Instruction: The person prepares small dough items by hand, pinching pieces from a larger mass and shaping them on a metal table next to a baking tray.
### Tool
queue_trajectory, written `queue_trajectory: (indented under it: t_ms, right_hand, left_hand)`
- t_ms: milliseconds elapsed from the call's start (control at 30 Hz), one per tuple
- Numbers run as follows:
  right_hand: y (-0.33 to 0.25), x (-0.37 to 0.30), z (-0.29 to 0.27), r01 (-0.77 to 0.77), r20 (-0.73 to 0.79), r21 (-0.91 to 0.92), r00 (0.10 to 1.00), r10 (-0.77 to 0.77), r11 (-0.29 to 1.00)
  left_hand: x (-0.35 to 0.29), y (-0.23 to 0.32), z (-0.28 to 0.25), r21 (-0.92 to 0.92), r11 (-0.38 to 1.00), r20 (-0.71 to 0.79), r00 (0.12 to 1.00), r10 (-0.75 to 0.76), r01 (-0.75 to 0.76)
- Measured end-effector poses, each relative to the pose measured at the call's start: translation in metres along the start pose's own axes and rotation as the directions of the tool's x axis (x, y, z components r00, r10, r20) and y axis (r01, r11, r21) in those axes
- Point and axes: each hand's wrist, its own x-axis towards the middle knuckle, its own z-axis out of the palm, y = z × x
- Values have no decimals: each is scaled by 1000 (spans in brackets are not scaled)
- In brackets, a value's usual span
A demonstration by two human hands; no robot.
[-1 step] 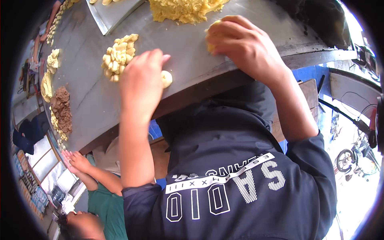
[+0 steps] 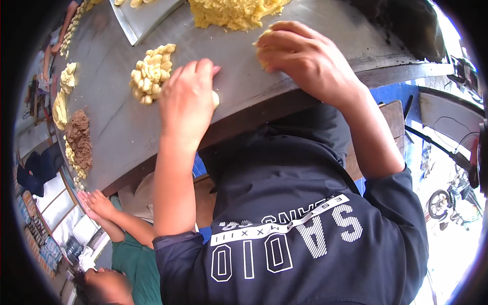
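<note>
My right hand (image 2: 302,56) is curled round a lump of yellow filling (image 2: 263,53), just in front of the big crumbly yellow mound (image 2: 231,14). To the left, the back of my left hand (image 2: 187,96) is up, thumb out to the right and other fingertips hidden. A pale dough piece (image 2: 216,99) peeks out at its right side, mostly covered; whether my fingers grip it I cannot see. Close by on the left lies a heap of small pale dough pieces (image 2: 151,75). All of this is on a grey metal-looking tabletop (image 2: 114,127).
A metal tray (image 2: 133,30) with pale pieces stands at the far left. Along the left edge lie a brown mound (image 2: 79,140) and yellow dough lumps (image 2: 59,109). A co-worker's hands (image 2: 96,203) are at the table's near left corner. A dark bag-like shape (image 2: 419,30) sits far right.
My left hand has moved slightly right, covering more of the pale dough piece. My right hand, with the yellow lump, has shifted a little left.
</note>
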Motion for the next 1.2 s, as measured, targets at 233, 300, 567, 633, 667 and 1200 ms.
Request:
queue_trajectory:
  t_ms: [233,300,567,633,667,1200]
  right_hand:
    - [-27,-3,2,-240,-89,-100,969,231,966]
    - [-21,-1,-3,-153,-100,-78,984,145,985]
    - [-11,15,6,-143,-126,-106,984,129,984]
    - [-20,21,11,-255,-70,-110,966,249,961]
    - [-18,22,8,-251,-75,-109,967,244,962]
    - [-3,11,1,-250,-14,-74,968,250,965]
  left_hand:
    - [3,12,-3,-78,991,13,994,-110,111]
    - [-5,6,6,-230,961,-52,984,-170,154]
    - [-41,-35,6,-979,173,-168,914,-370,-110]
    - [-20,-49,-11,-935,-167,-176,816,-550,-314]
    - [-23,-67,-15,-928,-142,-173,737,-653,-343]
    - [-87,-115,25,-611,600,-107,697,-709,517]
